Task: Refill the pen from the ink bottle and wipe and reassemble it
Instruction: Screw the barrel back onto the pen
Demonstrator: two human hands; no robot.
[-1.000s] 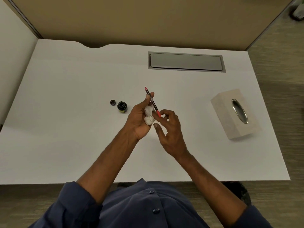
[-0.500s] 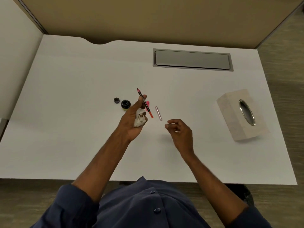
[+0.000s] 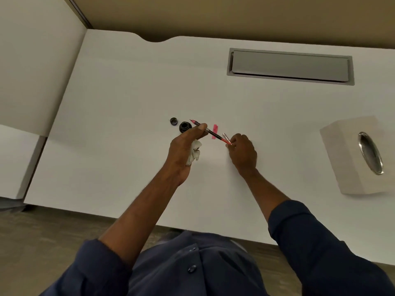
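half a second ago the right hand (image 3: 242,152) hung curled over the worktop (image 3: 128,92), well apart from the pen (image 3: 211,132), and the clear tube (image 3: 225,137) lay on the surface beside it. now that hand has come across to the pen's back end, and the tube is off the surface, pinched in the grip of its fingertips right at the pen's red tail. the pen has also swung: it stood steeply, nib away from the person, and now it lies flatter.

its long axis runs slantwise, from the nib at the far left, just beside the ink bottle (image 3: 184,127), to the red end at the near right, by the right fingertips. the nib points left and away from the person.

the left hand (image 3: 186,146) holds the pen above the worktop, thumb and fingers closed round the shaft near the nib end, with a crumpled tissue (image 3: 194,153) tucked in the same grip against the palm.

the pink cap (image 3: 215,130) lies on the worktop just behind the pen's middle. the bottle lid (image 3: 173,121) sits just left of the open ink bottle. a tissue box (image 3: 342,150) stands well off to the right, and a grey hatch (image 3: 290,66) is set into the far side of the worktop.
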